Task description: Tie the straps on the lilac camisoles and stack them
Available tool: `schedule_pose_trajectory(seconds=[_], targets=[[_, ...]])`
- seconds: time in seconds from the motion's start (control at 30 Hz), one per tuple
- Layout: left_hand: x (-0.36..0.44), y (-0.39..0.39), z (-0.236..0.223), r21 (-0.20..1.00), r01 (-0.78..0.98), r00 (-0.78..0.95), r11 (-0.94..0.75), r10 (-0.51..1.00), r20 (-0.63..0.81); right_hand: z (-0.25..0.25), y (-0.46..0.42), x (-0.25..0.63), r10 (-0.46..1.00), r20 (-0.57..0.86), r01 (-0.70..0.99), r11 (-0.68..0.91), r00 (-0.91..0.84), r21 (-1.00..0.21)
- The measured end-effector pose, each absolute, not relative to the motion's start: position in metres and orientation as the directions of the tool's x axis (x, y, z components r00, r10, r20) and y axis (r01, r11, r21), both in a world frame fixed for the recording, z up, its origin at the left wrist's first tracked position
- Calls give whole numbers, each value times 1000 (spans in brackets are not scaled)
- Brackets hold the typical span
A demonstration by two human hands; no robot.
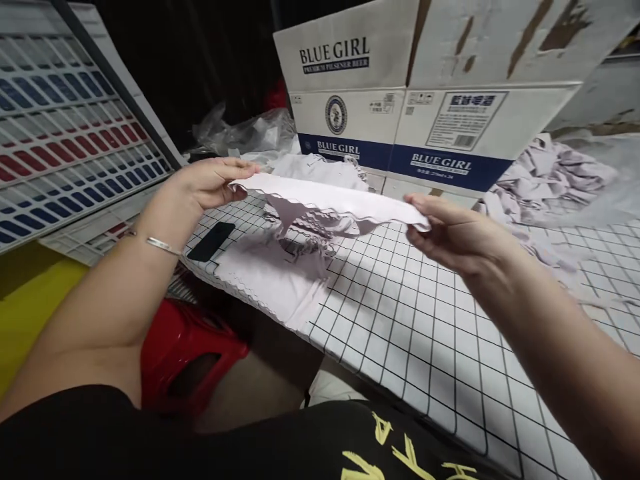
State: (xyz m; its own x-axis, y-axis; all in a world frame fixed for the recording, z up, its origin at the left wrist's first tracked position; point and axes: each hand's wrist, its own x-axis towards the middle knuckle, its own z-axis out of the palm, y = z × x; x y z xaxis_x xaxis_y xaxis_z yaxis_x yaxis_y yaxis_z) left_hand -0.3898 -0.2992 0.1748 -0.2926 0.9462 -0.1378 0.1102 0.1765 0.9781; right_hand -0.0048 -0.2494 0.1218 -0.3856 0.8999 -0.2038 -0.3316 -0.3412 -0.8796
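A pale pink piece of fabric [330, 198] with a wavy edge is stretched between my two hands above the table. My left hand [213, 181] pinches its left end, and my right hand [445, 230] grips the right end between thumb and fingers. Below it, a pale pink cloth piece [275, 277] lies flat at the table's near edge, with ruffled, stringy bits along its far side. Behind the held fabric rests a pile of similar pale cloth [320, 175], partly hidden by it.
A checked cloth covers the table [380, 313]. A dark phone [211, 241] lies near its left edge. At the back stands a Blue Girl carton [350, 127], with bunched fabric [550, 177] to its right. A red stool [185, 353] and slatted crates [75, 127] are at left.
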Motion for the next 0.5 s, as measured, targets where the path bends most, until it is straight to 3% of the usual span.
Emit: schedule_pose_trajectory(seconds=[0.17, 0.3, 0.43, 0.5], targets=[[-465, -316, 116, 862, 238, -385, 447, 858, -339, 49, -290, -93, 731, -384, -180, -563, -565, -806], [-489, -340, 44, 754, 274, -393, 597, 785, -479, -11, -329, -126, 579, -592, 0, -715, -560, -699], [-495, -352, 19, 725, 428, -387, 540, 834, -392, -30, -339, -134, 560, -595, 61, -697, -576, -714], [-487, -353, 26, 650, 562, -402, 512, 855, -327, -33, -342, -136, 574, -579, 104, -652, -579, -751]])
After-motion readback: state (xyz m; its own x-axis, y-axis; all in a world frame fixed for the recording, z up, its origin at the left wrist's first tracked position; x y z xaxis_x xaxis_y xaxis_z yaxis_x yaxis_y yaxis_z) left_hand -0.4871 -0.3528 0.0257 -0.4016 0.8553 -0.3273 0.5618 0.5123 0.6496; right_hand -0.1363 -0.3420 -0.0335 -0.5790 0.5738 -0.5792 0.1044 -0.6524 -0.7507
